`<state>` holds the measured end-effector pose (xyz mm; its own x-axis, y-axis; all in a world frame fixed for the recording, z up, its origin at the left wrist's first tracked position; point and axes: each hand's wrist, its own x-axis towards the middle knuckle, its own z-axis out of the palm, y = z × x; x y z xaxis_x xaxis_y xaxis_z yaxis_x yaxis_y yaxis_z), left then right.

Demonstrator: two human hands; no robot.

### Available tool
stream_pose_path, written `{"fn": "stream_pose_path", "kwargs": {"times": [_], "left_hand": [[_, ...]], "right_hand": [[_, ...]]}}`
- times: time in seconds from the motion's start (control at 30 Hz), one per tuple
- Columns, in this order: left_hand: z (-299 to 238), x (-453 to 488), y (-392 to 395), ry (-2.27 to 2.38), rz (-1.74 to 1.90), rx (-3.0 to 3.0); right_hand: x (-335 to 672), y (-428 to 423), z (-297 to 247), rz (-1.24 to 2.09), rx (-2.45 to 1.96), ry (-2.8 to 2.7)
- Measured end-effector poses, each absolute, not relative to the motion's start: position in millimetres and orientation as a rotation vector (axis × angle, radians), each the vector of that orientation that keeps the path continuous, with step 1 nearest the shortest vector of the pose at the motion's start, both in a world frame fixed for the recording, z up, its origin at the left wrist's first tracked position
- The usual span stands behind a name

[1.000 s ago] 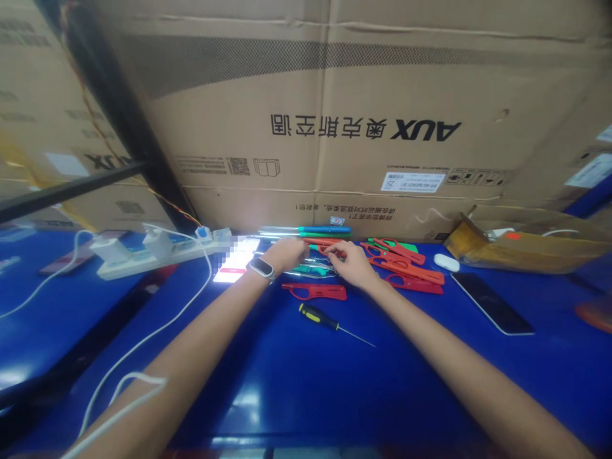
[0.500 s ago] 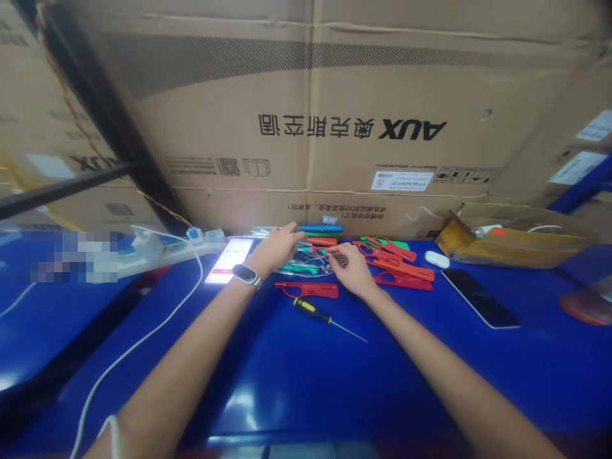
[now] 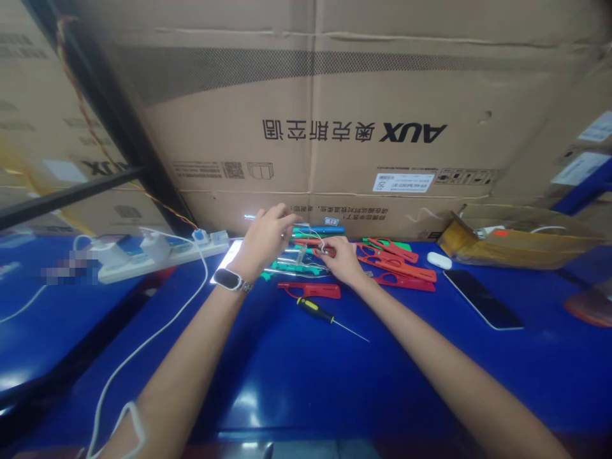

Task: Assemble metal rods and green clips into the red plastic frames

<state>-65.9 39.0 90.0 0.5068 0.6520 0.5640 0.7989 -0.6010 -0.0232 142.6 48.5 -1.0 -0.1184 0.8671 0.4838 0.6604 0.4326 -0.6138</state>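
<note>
My left hand (image 3: 268,237), with a watch on the wrist, is closed round a thin metal tube (image 3: 249,217) whose bright end sticks out to the left. From near its fingers a pale wire (image 3: 319,233) loops across to my right hand (image 3: 343,261). That hand pinches a small dark red part (image 3: 327,252), mostly covered by the fingers. Beneath and between both hands lie green lighter parts (image 3: 299,270) with metal tubes, and a blue lighter (image 3: 331,230) behind. Closer to me are a red lighter handle shell (image 3: 315,291) and a black-and-yellow screwdriver (image 3: 314,309).
Several red and orange handle shells (image 3: 406,281) lie on the right, near a white earbud case (image 3: 438,260) and a dark phone (image 3: 480,299). A lit phone (image 3: 224,258) sits by my left wrist. Farther left is a power strip (image 3: 143,262) with a white cable (image 3: 157,338).
My left hand has moved left and up, with the metal tube now raised and the wire stretched between the hands. My right hand has shifted slightly left, now showing the dark red part.
</note>
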Motion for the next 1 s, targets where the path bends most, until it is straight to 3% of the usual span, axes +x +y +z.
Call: {"fn": "stream_pose_path", "kwargs": {"times": [0.33, 0.53, 0.73, 1.0], "left_hand": [[85, -70, 22, -1.265, -1.051, -2.559], [75, -72, 14, -1.271, -1.173, -2.65], [53, -76, 10, -1.356, -0.942, -2.797], [40, -81, 7, -1.498, -0.672, -2.833]], "right_hand": [[135, 19, 17, 0.922, -0.806, -1.702], [148, 2, 23, 0.963, -0.921, -1.61], [160, 0, 7, 1.028, -0.998, -1.602], [163, -9, -3, 0.655, -1.245, -1.997]]}}
